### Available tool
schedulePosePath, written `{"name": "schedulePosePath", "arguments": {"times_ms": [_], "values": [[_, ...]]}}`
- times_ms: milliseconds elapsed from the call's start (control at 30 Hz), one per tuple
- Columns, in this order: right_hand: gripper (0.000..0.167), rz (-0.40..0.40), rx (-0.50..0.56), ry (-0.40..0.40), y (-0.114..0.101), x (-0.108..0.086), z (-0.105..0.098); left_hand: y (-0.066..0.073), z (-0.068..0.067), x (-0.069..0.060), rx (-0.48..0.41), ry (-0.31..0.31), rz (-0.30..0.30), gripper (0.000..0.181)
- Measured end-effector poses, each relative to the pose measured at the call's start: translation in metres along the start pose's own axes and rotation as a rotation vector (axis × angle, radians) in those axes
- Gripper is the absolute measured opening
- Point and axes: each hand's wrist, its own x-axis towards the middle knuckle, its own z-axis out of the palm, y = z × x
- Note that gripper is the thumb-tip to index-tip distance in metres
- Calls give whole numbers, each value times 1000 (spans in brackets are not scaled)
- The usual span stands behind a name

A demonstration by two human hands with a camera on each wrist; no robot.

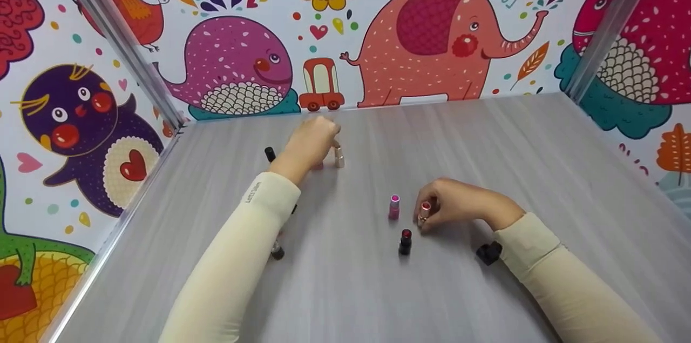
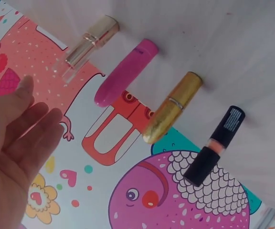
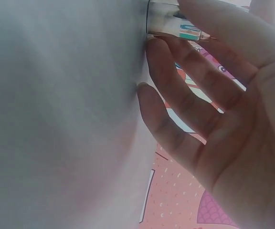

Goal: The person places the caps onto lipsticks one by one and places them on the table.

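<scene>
My left hand [image 1: 314, 140] hovers at the back of the table beside a gold tube with a clear cap [image 1: 339, 157]. In the left wrist view its fingers are loosely bent and hold nothing. That view also shows a pink tube [image 2: 127, 72], a shiny gold tube [image 2: 173, 108] and a black tube with a peach band [image 2: 215, 146], all standing in a row. My right hand [image 1: 451, 202] pinches an uncapped red lipstick [image 1: 425, 208] upright at the tabletop between thumb and fingers. Just left of it stand an uncapped pink lipstick [image 1: 394, 209] and a dark red lipstick in a black case [image 1: 405, 243].
A black-ended tube [image 1: 277, 250] lies or stands partly hidden behind my left sleeve [image 1: 232, 246]. Another dark end [image 1: 294, 208] peeks out there. Printed cartoon panels [image 1: 324, 29] wall the grey table [image 1: 345, 289] at the back and sides.
</scene>
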Motion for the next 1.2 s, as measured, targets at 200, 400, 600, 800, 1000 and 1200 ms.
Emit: {"name": "schedulePosePath", "arguments": {"times_ms": [200, 400, 600, 800, 1000, 1200], "values": [[15, 12, -2, 5, 1, -1, 0, -5, -9, -12, -41, 91, 11, 27], [15, 6, 5, 3, -1, 0, 1, -9, -29, -46, -105, 230, 53, 23], [15, 19, 20, 10, 1, -1, 1, -14, -38, -90, -134, 318, 116, 21], [15, 18, 29, 20, 2, -1, 2, -34, -40, -129, -184, 295, 119, 15], [14, 15, 25, 22, 2, -1, 3, -48, -41, -161, -237, 122, 63, 13], [15, 27, 22, 18, 1, 0, 2, -58, -39, -181, -253, -116, -38, 20]]}}
